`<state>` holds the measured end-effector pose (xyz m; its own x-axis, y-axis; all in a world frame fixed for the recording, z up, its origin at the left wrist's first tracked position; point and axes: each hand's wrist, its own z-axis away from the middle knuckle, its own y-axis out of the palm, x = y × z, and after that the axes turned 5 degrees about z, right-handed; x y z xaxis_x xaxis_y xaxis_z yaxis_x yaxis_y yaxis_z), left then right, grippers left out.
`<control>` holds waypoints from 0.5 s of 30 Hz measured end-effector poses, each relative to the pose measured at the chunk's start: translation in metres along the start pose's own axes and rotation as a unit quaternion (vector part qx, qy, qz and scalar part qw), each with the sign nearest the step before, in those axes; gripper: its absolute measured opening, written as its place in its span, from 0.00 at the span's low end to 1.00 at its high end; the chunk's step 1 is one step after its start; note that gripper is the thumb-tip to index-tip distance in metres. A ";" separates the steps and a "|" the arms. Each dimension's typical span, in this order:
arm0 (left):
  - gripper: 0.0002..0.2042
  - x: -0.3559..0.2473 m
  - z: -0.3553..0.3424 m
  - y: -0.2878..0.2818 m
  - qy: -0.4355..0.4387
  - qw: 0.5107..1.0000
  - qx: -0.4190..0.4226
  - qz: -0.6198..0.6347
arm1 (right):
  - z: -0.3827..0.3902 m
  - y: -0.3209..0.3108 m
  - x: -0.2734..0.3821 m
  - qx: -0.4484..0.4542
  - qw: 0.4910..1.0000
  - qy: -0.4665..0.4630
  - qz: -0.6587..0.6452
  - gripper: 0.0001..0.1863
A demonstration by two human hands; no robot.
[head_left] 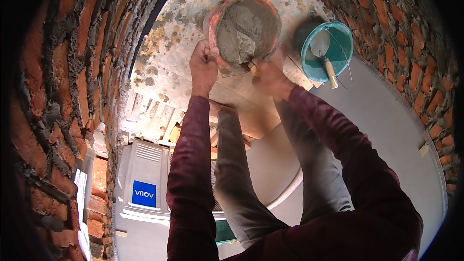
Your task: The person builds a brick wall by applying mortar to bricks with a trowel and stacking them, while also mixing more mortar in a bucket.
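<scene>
The left hand (204, 70) gripped the rim of the red bucket (211, 25), midway between the board (166, 55)'s left and right edges, while the right hand (271, 76), blurred, was closed round the handle of a trowel (245, 46). The mortar (255, 23) looked already mixed, I judged, with plenty left in there. By the board's right edge a green bucket (340, 62) holding a second trowel (330, 72) crowded that arm, and brick walls (403, 50) hemmed both sides.

Mortar (257, 21) looks rough and matt, the green bucket (344, 47) smooth plastic.
</scene>
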<state>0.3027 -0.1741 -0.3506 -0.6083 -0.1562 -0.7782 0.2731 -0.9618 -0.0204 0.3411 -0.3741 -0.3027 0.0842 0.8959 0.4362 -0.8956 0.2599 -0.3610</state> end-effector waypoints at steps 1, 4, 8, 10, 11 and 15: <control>0.03 0.004 0.003 -0.002 -0.007 1.000 0.009 -0.012 | -0.006 0.002 -0.006 0.008 0.999 0.001 -0.036 0.17; 0.04 0.007 0.004 -0.013 0.004 0.999 0.000 0.051 | -0.014 -0.003 -0.011 0.028 0.993 -0.044 -0.109 0.18; 0.06 -0.002 0.012 -0.048 -0.045 0.988 -0.014 0.145 | -0.013 0.015 -0.021 0.036 0.985 -0.093 -0.143 0.21; 0.08 0.005 0.010 -0.069 -0.101 0.982 -0.058 0.149 | -0.014 0.013 -0.017 0.030 0.980 -0.147 -0.131 0.23; 0.09 0.015 0.011 -0.085 -0.128 0.977 -0.083 0.147 | -0.016 0.013 -0.014 0.032 0.977 -0.160 -0.135 0.23; 0.29 0.045 0.034 -0.130 -0.208 0.946 -0.159 0.193 | -0.003 0.003 0.008 0.043 0.977 -0.188 -0.094 0.24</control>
<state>0.2148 -0.0632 -0.3617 -0.6404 -0.6197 -0.4536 0.7045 -0.7093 -0.0256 0.3406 -0.3654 -0.3026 0.0986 0.6363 0.7651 -0.9145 0.3611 -0.1824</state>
